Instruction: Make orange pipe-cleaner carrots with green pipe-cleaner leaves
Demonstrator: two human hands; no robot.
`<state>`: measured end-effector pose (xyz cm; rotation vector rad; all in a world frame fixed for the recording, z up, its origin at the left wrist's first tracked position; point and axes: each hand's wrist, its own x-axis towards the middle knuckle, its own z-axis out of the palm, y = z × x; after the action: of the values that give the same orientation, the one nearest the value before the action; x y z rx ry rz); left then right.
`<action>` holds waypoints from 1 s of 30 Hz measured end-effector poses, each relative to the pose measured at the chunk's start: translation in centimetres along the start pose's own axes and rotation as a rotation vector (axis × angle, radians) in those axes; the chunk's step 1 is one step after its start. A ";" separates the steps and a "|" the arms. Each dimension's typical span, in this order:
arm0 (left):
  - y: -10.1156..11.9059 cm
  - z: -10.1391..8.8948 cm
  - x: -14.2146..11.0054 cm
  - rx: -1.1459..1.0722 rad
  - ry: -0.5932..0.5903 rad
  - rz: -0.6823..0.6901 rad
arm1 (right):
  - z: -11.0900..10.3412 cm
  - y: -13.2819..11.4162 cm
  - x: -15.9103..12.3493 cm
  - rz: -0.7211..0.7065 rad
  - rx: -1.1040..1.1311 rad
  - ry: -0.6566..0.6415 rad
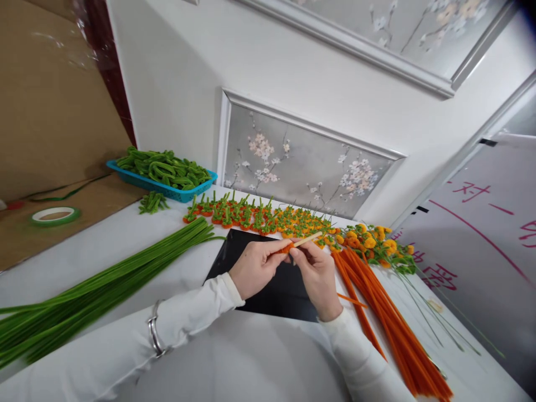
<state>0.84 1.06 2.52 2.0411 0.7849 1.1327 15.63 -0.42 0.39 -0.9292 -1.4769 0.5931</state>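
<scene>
My left hand (256, 267) is closed, pinching a small orange chenille piece (286, 249) between thumb and fingers. A thin pale wooden stick (309, 239) runs from that orange piece up to the right. My right hand (316, 274) is closed at the stick's lower end, its thumb tip meeting the orange piece. Whether the chenille is wrapped around the stick is hidden by my fingers. Both hands are above a black mat (276, 298). Long orange chenille stems (385, 318) lie right of my right hand. Long green chenille stems (125, 279) lie to the left.
Behind the mat stand rows of small orange-and-green chenille pieces (251, 215). Orange-yellow chenille flowers (368, 243) lie at the back right. A blue basket (184, 194) holds looped green pieces, with a green tape roll (56, 216) farther left. Framed flower pictures (301, 162) line the wall.
</scene>
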 end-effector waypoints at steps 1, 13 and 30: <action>0.0 0.0 0.0 -0.007 -0.013 -0.003 | -0.2 0.0 0.1 0.004 0.001 -0.007; -0.4 0.0 0.1 -0.061 -0.104 -0.042 | -2.0 0.9 0.7 -0.018 -0.098 -0.027; 0.0 -1.6 1.1 0.055 -0.119 -0.025 | -2.3 -0.2 0.9 -0.102 -0.374 -0.159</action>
<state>-0.02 2.31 3.72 2.1167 0.7870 0.9761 17.87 -0.16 1.38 -1.1041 -1.8058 0.3258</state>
